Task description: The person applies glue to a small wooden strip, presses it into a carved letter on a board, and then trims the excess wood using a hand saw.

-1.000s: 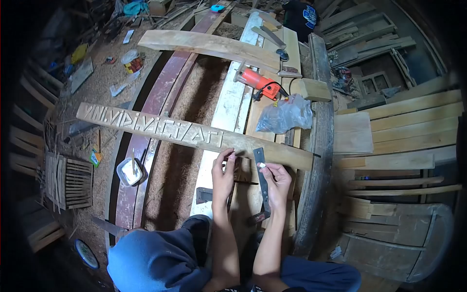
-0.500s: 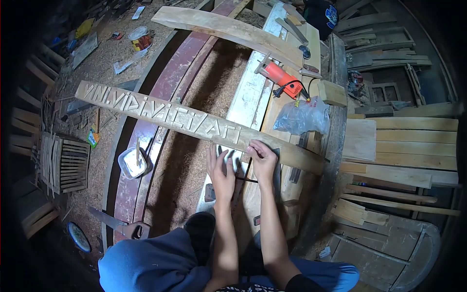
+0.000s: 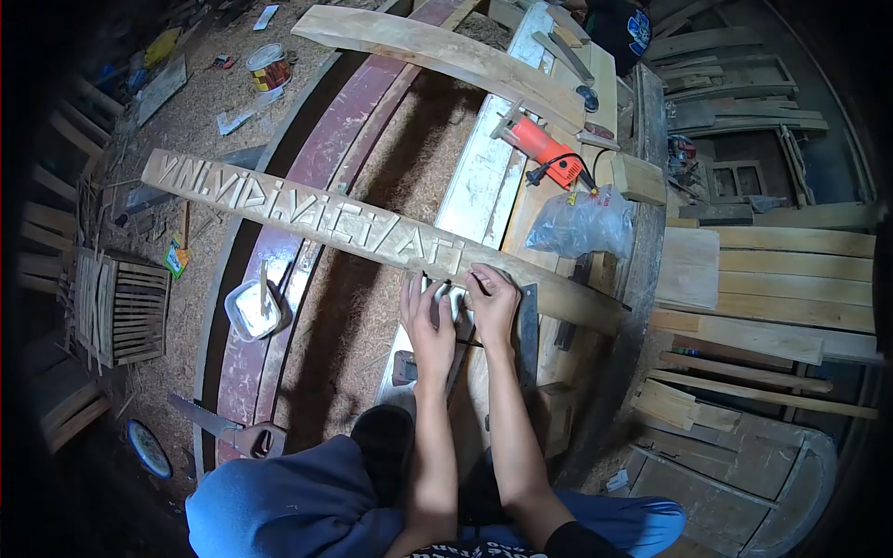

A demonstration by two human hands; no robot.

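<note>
A long wooden plank (image 3: 558,299) with raised wooden letters lies across the beams. At its near edge, just below the last letters, is my left hand (image 3: 430,321), its fingers bent and close to the edge. My right hand (image 3: 493,302) rests on the plank beside the last letter, fingertips pressed together; whatever they hold is too small to make out. A dark metal square (image 3: 528,335) lies just right of my right hand, partly under the plank. To the left, a white tub (image 3: 253,311) with a stick in it stands on the reddish beam.
Beyond the plank lie a red power tool (image 3: 544,151), a clear plastic bag (image 3: 581,223) and a second long board (image 3: 437,58). A handsaw (image 3: 233,430) is at the lower left. Part of a person in dark clothing (image 3: 614,28) shows at the top.
My right hand has moved from the metal square up to the plank's last letter, and the small white piece in its fingers no longer shows. My left hand has come closer to my right hand.
</note>
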